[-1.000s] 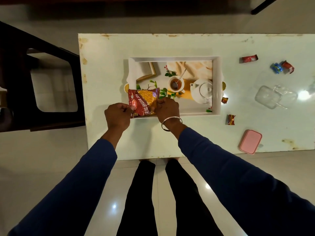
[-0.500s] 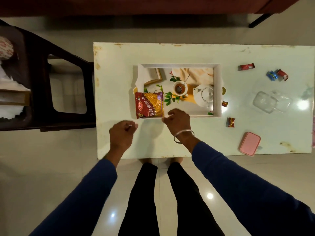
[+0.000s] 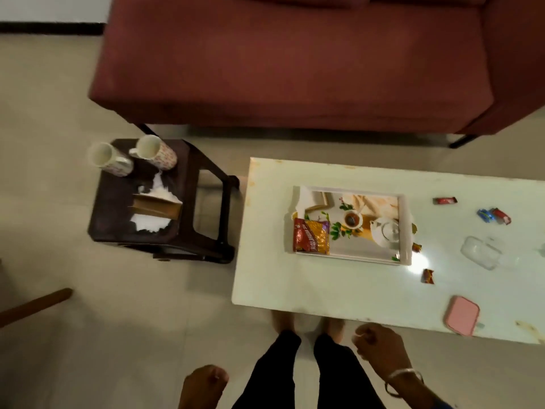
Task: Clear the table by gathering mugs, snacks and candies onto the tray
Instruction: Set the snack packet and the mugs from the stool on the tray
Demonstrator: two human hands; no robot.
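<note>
A red and yellow snack packet (image 3: pixel 311 240) lies in the left end of the white printed tray (image 3: pixel 408 231) on the pale table (image 3: pixel 309 290). Two patterned mugs (image 3: pixel 110 159) (image 3: pixel 154 154) stand on the dark side table (image 3: pixel 118 208) to the left. Candies lie on the table right of the tray: a red one (image 3: pixel 444 200), a blue and red pair (image 3: pixel 493 216), and two brown ones (image 3: pixel 416 247) (image 3: pixel 428 276). My left hand (image 3: pixel 205 383) and my right hand (image 3: pixel 379 343) hang low near my legs, fingers loosely curled, holding nothing.
A clear plastic container (image 3: pixel 480 255) and a pink lid (image 3: pixel 462 314) lie on the table's right part. A tissue box (image 3: pixel 154 206) sits on the side table. A maroon sofa (image 3: pixel 295 60) stands behind. A wooden piece (image 3: pixel 32 305) juts in at left.
Both hands let go of the snack packet, left it in the tray and drew back to my legs. My view swung left and back, bringing the side table with the mugs into sight.
</note>
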